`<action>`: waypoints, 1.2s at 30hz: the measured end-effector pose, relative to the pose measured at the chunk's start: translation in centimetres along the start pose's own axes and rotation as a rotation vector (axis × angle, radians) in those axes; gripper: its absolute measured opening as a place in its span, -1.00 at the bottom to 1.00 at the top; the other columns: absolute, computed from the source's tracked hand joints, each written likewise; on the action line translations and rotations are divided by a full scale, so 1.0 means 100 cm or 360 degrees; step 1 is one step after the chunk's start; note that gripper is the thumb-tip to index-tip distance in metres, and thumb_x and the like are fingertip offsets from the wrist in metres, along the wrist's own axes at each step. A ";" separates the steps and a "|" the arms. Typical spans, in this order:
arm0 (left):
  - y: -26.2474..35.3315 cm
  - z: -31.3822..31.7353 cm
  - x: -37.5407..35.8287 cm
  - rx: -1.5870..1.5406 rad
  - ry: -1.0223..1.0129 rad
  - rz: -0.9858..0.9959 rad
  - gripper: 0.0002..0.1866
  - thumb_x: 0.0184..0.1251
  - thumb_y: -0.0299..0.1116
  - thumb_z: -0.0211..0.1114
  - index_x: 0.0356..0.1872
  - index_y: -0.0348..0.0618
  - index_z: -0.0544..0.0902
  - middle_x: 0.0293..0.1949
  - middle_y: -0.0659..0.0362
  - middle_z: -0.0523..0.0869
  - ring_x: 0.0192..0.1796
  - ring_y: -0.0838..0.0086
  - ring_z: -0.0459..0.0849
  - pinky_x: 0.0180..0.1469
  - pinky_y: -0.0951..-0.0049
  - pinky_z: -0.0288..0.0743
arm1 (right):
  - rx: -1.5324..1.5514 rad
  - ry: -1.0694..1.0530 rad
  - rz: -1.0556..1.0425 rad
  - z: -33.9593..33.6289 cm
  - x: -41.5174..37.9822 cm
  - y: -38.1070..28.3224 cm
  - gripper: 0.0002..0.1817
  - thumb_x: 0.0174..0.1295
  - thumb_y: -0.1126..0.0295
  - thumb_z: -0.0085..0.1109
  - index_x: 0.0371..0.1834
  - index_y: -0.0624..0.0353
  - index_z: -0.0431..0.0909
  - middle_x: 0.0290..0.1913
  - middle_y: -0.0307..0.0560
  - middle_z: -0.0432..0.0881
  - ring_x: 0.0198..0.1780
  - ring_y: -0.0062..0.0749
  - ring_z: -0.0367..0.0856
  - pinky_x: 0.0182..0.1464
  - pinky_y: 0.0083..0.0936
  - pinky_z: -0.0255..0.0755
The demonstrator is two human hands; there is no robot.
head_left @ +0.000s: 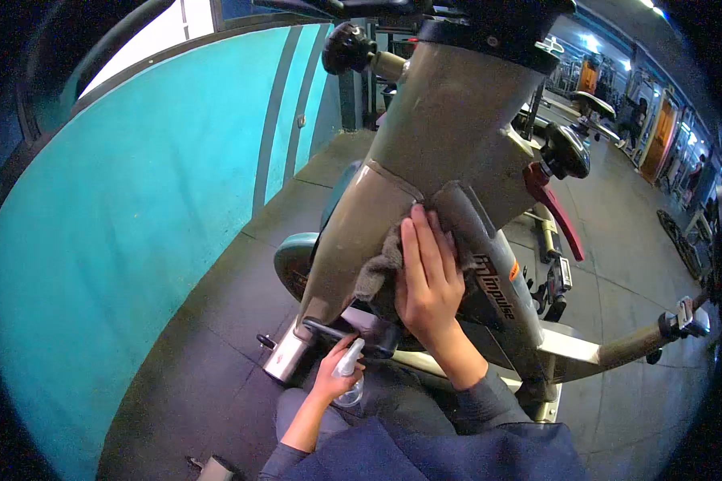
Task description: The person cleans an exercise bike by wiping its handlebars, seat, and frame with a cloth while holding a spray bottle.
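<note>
My right hand [431, 284] presses a dark grey cloth [375, 276] against the metal frame of an exercise bike [369, 212], just under where two tubes join. Its fingers point up along the frame, and part of the cloth bunches out to the left; the rest lies hidden beneath the palm. Lower down, my left hand [329, 381] is wrapped around a clear spray bottle [350, 393] with a white spray head [348, 358]. The bottle is upright, close to the bike's black pedal crank [333, 330] and in front of my legs.
A red lever [555, 210] and a black knob [565, 151] stick out on the bike's right side. Another black knob [349, 50] sits at upper left. A turquoise wall [160, 152] runs along the left. Dark floor mats [618, 297] and more gym equipment lie to the right.
</note>
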State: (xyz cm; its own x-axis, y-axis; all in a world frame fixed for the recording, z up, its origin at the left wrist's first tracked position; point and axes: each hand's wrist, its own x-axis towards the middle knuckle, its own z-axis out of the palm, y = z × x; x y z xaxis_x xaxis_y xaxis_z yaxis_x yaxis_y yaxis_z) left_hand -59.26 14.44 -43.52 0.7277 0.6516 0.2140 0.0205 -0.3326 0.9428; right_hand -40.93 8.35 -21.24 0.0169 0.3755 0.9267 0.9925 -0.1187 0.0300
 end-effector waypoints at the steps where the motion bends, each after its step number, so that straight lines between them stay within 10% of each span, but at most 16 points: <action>1: -0.004 0.001 0.001 0.0080 0.0024 0.0084 -0.61 -0.18 -0.51 0.37 -0.18 -0.30 0.64 0.28 -0.08 0.48 0.04 0.28 0.69 0.04 0.37 0.56 | -0.0003 -0.0002 0.0008 0.000 0.002 0.000 -0.48 0.19 0.45 -0.07 0.27 0.26 0.45 0.34 0.04 0.43 0.27 -0.07 0.48 0.29 -0.29 0.34; 13: -0.017 0.009 -0.003 -0.0025 0.0111 -0.0007 -0.69 -0.18 -0.53 0.34 -0.27 -0.29 0.66 0.27 -0.12 0.49 0.06 0.23 0.69 0.04 0.36 0.56 | -0.0082 -0.0188 0.0021 -0.041 -0.035 0.020 -0.56 0.12 0.50 -0.01 0.12 0.21 0.58 0.23 -0.09 0.55 0.17 -0.29 0.58 0.16 -0.45 0.44; 25: -0.010 0.005 0.002 0.0102 0.0088 0.0061 -0.56 -0.15 -0.54 0.32 -0.09 -0.31 0.63 0.27 -0.05 0.50 0.02 0.23 0.69 0.02 0.37 0.58 | 0.0238 -0.0274 0.0707 -0.117 -0.115 0.046 -0.44 -0.01 0.76 -0.17 0.14 0.41 0.49 0.11 0.18 0.60 0.20 0.01 0.55 0.32 -0.26 0.31; 28: 0.006 0.006 0.004 0.0199 0.0068 0.0010 -0.57 -0.11 -0.60 0.28 -0.07 -0.36 0.62 0.30 -0.01 0.47 -0.28 0.47 0.75 -0.22 0.47 0.64 | 0.0129 0.0102 0.0632 -0.138 -0.094 0.054 -0.49 0.16 0.71 -0.23 0.22 0.42 0.42 0.19 0.22 0.53 0.27 0.02 0.48 0.35 -0.18 0.25; 36: 0.019 0.030 0.000 0.0092 0.0032 0.0073 -0.54 -0.13 -0.47 0.38 -0.07 -0.30 0.65 0.17 -0.10 0.58 -0.07 0.19 0.74 0.00 0.35 0.59 | -0.0459 -0.0131 0.0051 -0.044 -0.050 0.058 -0.45 0.14 0.22 0.09 0.27 -0.05 0.49 0.44 -0.17 0.31 0.45 -0.22 0.25 0.44 -0.23 0.08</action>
State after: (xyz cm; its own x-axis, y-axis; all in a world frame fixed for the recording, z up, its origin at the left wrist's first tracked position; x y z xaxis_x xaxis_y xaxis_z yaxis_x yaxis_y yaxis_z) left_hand -57.17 11.80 -42.51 0.7150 0.6481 0.2620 0.0274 -0.4005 0.9159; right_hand -35.78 1.69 -24.07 0.0692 0.4392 0.8957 0.9160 -0.3837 0.1174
